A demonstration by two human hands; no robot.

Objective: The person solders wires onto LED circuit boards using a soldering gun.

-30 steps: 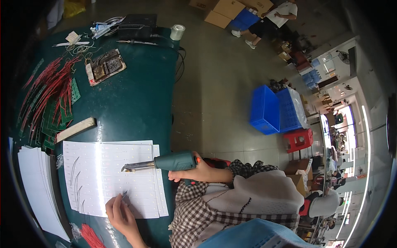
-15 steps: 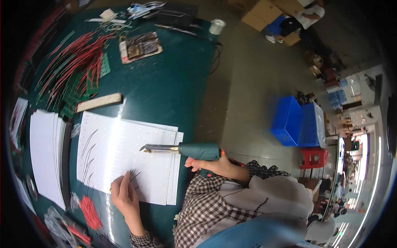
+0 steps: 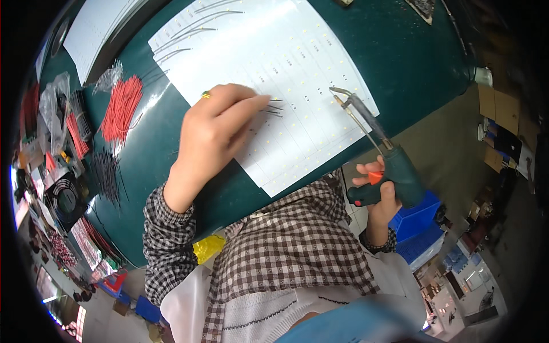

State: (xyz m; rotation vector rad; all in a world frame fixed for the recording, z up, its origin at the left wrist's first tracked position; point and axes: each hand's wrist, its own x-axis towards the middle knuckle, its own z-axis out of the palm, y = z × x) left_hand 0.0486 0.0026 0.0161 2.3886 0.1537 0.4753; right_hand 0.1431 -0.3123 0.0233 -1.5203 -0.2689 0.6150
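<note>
My left hand is closed in a pinch on a few short black wires, whose ends poke out past the fingertips over a white board sheet. The sheet carries rows of small yellowish spots and lies on top of others like it. In my right hand is a dark green soldering gun with a red trigger. Its bent metal tip hovers around the sheet's right part; whether it touches cannot be told. Several dark wires lie across the sheet's far left area.
On the green table, left of the sheets, sit a bundle of red wires, a bunch of black wires and clear plastic bags. A white stack stands far left. Blue crates are on the floor at right.
The view has turned, so the table and sheets appear rotated and closer. My left hand still pinches black wires; my right still holds the soldering gun, now pointing up and left.
</note>
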